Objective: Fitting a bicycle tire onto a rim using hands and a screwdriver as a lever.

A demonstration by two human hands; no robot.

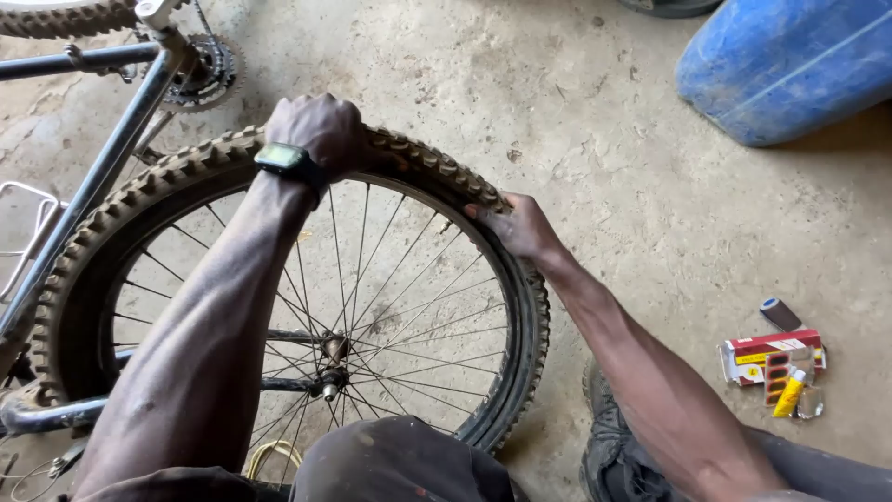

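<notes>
Bare workshop floor, daylight on concrete

You're over a rough grey concrete floor [595,139], stained, cracked and scattered with grit. Well beyond your fingertips, a blue plastic drum [790,65] lies on its side, casting a soft shadow. Out past your right fingers, a small red repair kit box [767,349] rests on the concrete.

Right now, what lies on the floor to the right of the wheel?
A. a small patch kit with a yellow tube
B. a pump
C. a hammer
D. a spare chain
A: a small red and white patch kit with a yellow tube lies on the concrete floor, right of the knobby tyre that both hands press.
</notes>
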